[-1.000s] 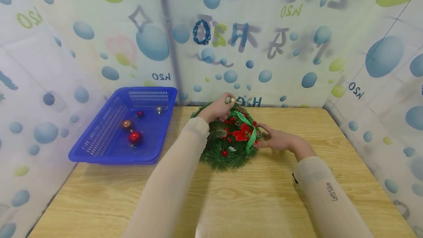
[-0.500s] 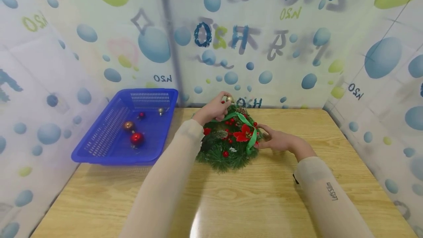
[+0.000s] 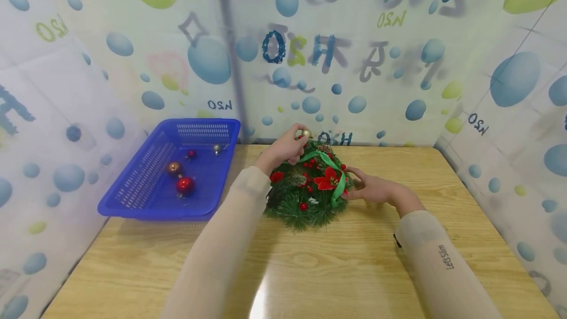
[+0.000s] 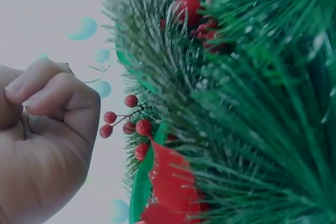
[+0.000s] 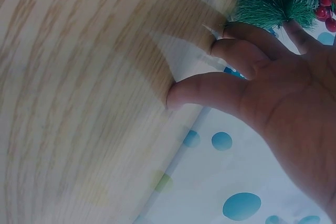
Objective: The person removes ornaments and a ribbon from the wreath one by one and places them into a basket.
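Note:
A green wreath (image 3: 299, 206) with red flowers, red berries, pine cones and a green ribbon (image 3: 340, 186) lies on the table. Over its far edge, my left hand (image 3: 287, 146) pinches a small gold bauble (image 3: 307, 134). In the left wrist view my left hand (image 4: 50, 129) has curled fingers beside a sprig of red berries (image 4: 131, 124); the bauble is hidden there. At the wreath's right edge, my right hand (image 3: 374, 187) touches the greenery. In the right wrist view several fingers (image 5: 210, 87) of it rest loosely bent on the tabletop, and one reaches the needles (image 5: 278, 9).
A blue plastic basket (image 3: 212, 196) stands at the left, holding a red bauble (image 3: 185, 185), a copper bauble (image 3: 174, 168), a small red bauble (image 3: 191, 153) and a small silver-gold bauble (image 3: 216, 149). A patterned curtain (image 3: 354, 78) hangs behind the wooden table (image 3: 336, 270).
My left hand has shifted slightly left with the gold bauble along the wreath's far edge, and a red flower on the wreath's left has come into view. My right hand stays put.

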A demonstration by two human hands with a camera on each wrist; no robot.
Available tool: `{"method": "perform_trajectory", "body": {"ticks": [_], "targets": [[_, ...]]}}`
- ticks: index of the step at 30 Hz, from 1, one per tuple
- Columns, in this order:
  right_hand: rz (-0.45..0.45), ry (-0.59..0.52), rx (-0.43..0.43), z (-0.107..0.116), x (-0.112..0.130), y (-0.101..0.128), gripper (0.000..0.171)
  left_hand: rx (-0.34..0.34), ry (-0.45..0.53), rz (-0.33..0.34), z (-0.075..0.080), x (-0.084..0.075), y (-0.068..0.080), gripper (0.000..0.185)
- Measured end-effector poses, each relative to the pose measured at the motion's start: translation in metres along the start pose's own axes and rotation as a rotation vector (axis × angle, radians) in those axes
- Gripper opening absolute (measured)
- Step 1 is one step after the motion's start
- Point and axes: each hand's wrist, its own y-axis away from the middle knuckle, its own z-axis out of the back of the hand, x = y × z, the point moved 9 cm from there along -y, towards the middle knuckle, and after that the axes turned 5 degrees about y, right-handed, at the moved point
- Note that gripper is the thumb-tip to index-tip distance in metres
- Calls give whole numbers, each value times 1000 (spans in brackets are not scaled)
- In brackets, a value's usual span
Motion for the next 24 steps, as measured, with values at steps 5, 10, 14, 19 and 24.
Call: {"method": "perform_trajectory", "body": {"ticks": [5, 10, 14, 19, 24], "targets": [[3, -11, 2, 0, 0, 0, 105, -36, -22, 7, -2, 0, 6, 36], [5, -11, 1, 0, 0, 0, 105, -72, 4, -2, -1, -3, 12, 39], [4, -7, 0, 0, 0, 0, 105, -85, 35, -24, -2, -10, 20, 38], [5, 0, -3, 0, 1, -1, 104, -103, 45, -49, -3, -20, 30, 36], [6, 8, -5, 0, 1, 0, 104, -108, 40, -77, -5, -31, 42, 35]]}}
